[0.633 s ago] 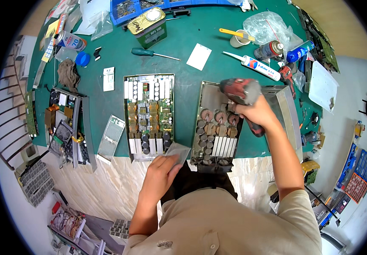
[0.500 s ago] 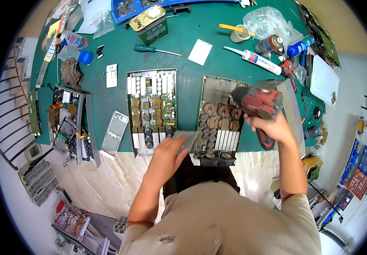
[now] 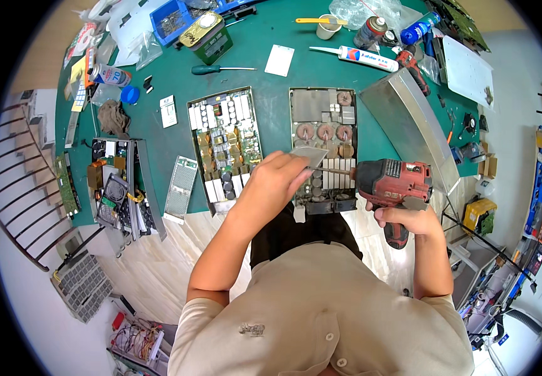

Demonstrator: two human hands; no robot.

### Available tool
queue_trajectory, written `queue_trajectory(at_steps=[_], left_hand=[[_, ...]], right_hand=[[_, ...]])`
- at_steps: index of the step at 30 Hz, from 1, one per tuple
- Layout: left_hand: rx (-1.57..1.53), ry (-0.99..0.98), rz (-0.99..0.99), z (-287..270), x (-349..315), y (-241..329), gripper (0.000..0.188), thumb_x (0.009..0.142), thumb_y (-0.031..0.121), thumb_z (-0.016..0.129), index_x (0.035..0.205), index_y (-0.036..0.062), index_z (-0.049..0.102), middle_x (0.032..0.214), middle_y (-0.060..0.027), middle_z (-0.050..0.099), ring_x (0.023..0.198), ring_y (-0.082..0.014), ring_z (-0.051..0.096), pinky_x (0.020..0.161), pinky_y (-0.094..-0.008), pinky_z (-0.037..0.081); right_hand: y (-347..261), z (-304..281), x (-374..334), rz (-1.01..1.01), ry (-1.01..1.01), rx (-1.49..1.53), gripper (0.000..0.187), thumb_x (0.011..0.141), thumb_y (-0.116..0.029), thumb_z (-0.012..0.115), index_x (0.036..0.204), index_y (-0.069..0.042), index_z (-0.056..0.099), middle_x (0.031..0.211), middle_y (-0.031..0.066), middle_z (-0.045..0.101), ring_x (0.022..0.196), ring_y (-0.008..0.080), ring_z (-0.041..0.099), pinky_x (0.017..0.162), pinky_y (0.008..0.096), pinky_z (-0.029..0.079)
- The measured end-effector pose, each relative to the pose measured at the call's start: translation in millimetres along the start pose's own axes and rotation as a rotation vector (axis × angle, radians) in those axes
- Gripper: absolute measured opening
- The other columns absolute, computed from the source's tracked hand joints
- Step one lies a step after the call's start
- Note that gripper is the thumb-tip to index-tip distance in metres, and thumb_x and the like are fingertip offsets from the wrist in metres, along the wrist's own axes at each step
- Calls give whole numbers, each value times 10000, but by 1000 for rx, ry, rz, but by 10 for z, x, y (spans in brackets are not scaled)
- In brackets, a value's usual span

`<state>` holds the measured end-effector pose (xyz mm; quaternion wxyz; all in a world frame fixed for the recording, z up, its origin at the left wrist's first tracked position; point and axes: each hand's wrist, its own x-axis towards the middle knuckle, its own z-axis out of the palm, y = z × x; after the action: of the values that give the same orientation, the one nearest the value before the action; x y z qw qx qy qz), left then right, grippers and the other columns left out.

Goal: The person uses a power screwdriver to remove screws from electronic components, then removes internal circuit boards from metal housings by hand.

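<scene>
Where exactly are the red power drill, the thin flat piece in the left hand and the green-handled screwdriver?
Red power drill (image 3: 391,180): head view, on the middle of its housing.
Thin flat piece (image 3: 312,153): head view, on its exposed face.
Green-handled screwdriver (image 3: 209,69): head view, on its handle.

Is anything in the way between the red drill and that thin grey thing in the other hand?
Nothing I can see. The right hand holds the red drill, and its long bit points across to the thin grey piece in the left hand. The open unit of parts lies underneath, not between. Whether they touch is unclear.
</scene>
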<state>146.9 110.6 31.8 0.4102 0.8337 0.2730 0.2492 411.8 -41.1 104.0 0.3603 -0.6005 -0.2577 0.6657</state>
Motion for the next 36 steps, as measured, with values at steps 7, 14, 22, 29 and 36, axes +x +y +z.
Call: queue_trajectory(at_steps=[7, 14, 22, 29, 36], left_hand=[[28, 9, -121, -115, -608, 47, 166, 887, 85, 776, 1023, 7, 719, 943, -143, 735, 831, -334, 662, 744, -422, 542], [228, 109, -236, -850, -1161, -30, 182, 877, 56, 777, 1044, -12, 750, 944, -171, 739, 812, -312, 703, 693, -381, 575], [523, 187, -237, -1809, -1175, -979, 266, 819, -53, 691, 1077, 6, 723, 930, -217, 707, 892, -403, 672, 811, -465, 541], [937, 54, -105, -2142, -1230, -2083, 264, 845, -56, 596, 1081, -4, 703, 924, -198, 681, 920, -386, 628, 823, -477, 515], [900, -181, -312, -1218, -1807, -2055, 202, 802, 128, 748, 983, 43, 714, 999, -175, 715, 1062, -371, 638, 912, -495, 468]], right_hand=[[331, 152, -230, 16, 47, 75, 316, 761, 34, 744, 1069, -3, 684, 924, 94, 714, 660, 165, 644, 584, 314, 523], [572, 173, -235, 28, 171, 148, 301, 812, -12, 734, 1105, 4, 665, 929, 105, 709, 652, 192, 645, 599, 331, 526], [951, 210, -302, 78, 276, 198, 304, 840, -51, 759, 1124, 1, 664, 939, 100, 714, 661, 189, 651, 598, 327, 526], [1403, 52, -443, 146, 444, 365, 350, 845, -63, 743, 1174, -5, 641, 948, 109, 718, 660, 197, 662, 604, 326, 548], [2241, -285, -580, 95, 463, 869, 394, 924, -160, 687, 1284, -65, 559, 1017, 87, 693, 721, 187, 654, 661, 365, 571]])
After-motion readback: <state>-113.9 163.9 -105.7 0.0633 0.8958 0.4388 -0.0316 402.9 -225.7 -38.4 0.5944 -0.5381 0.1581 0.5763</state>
